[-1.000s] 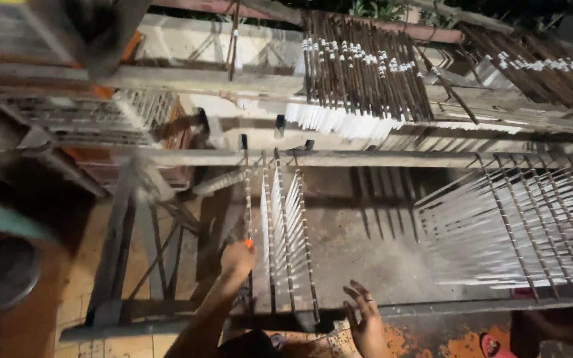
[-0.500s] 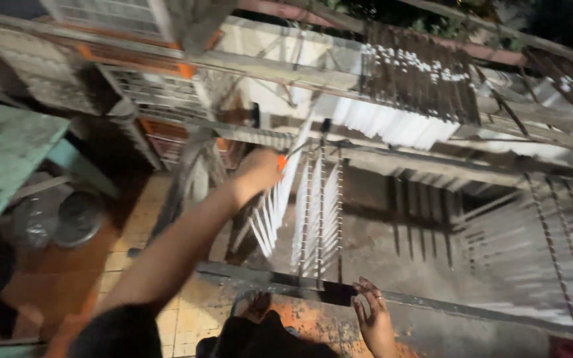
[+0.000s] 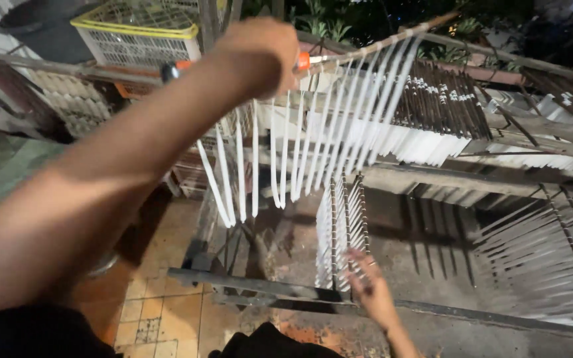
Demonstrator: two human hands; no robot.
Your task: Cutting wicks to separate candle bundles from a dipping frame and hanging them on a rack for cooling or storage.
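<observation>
Your left hand [image 3: 258, 56] is closed tight around a long thin rod [image 3: 373, 45] with an orange band near your grip, and you hold it up high and level so the row of white strips [image 3: 300, 152] strung along it can dangle free without touching each other or the frame underneath. The rod runs away from your fist to the right and slightly up; the strips hang from it like a comb, the ones nearest your wrist swinging a little out of line.

Your right hand [image 3: 371, 292] is low and spread, fingers open and holding nothing, resting against the foot of another upright rack of white strips [image 3: 339, 232] that stands on the dark metal frame [image 3: 266, 288] just in front of you. It looks placed there to steady that set while the other is in the air.

Beyond your raised hand, more rods loaded with strips lie in rows across the drying racks [image 3: 445, 113], and a yellow-rimmed plastic crate [image 3: 140, 33] sits up to the left of it. Tiled floor [image 3: 160, 311] shows below your left forearm.

Half a second ago your left hand held the rod much lower, near the standing rack; now it is lifted well clear above it, and your right hand has moved from the frame's edge to the rack's base.
</observation>
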